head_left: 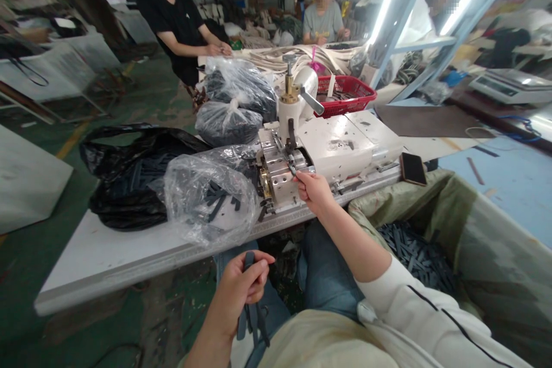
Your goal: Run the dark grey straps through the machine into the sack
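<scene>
My right hand [314, 188] pinches the near end of a small dark strip [293, 170] lying at the metal front of the white machine [340, 144], while my left hand [246, 279] is closed around several dark strips [254, 325] that dangle above my lap. Left of the machine, a clear bag [183, 204] holding more pieces sits on the table [125, 253].
</scene>
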{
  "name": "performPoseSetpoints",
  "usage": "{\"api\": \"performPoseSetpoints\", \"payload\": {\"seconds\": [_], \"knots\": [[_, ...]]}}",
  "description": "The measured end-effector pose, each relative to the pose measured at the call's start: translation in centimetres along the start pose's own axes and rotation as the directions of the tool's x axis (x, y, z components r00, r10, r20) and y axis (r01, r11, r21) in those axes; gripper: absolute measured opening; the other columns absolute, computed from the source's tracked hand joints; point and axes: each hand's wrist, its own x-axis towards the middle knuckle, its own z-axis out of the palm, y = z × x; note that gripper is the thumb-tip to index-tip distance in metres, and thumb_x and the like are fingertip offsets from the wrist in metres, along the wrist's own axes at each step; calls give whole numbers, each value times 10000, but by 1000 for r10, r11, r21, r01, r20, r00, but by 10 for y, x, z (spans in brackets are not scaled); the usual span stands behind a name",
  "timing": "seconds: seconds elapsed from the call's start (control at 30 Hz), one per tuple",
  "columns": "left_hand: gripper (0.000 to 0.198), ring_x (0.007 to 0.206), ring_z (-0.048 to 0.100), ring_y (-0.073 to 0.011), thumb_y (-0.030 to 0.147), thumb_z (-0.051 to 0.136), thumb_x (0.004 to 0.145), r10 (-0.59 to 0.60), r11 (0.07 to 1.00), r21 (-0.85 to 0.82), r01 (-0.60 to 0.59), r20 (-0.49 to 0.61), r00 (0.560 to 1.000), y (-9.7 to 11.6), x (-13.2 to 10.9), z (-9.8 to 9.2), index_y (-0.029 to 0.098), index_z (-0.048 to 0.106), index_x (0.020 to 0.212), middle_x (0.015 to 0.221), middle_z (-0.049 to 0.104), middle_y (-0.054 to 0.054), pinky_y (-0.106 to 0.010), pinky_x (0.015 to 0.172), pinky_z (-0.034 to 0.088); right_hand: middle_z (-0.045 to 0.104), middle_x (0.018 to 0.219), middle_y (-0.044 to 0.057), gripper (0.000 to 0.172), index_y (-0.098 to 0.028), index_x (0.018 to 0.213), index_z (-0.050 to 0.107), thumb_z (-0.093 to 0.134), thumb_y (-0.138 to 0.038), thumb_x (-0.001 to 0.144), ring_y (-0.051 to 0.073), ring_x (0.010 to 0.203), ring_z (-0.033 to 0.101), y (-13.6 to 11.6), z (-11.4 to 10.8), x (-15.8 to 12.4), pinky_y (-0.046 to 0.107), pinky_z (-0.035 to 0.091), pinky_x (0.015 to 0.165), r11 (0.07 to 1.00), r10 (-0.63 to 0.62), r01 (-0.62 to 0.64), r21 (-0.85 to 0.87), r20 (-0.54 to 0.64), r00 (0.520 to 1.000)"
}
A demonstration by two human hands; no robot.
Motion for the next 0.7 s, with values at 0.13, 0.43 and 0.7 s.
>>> {"api": "performPoseSetpoints", "payload": {"seconds": [0.13,0.43,0.7], "knots": [[265,376,199,8,319,744,668,-5,1000,4,5,6,1000,0,1,-2,104,651,792,524,463,54,-149,376,125,323,388,-102,315,-155,562,527,751,-352,664,8,313,216,0,1,3,178,130,314,1000,-25,25,8,-24,999],[258,383,209,8,313,759,673,-24,999,-45,27,66,998,7,1,-3,108,663,796,532,469,45,-131,367,134,394,434,-78,338,-158,654,578,706,-470,675,51,355,317,-8,-70,-22,206,231,356,932,-360,324,-160,-328,874],[712,380,212,-13,718,487,790,-71,937,-308,166,296,953,5,11,-1,40,701,817,538,494,-23,-142,345,111,674,953,271,492,-82,1067,675,601,-468,771,372,882,645,-16,-255,-115,450,455,686,219,-759,-346,-912,-382,528]]}}
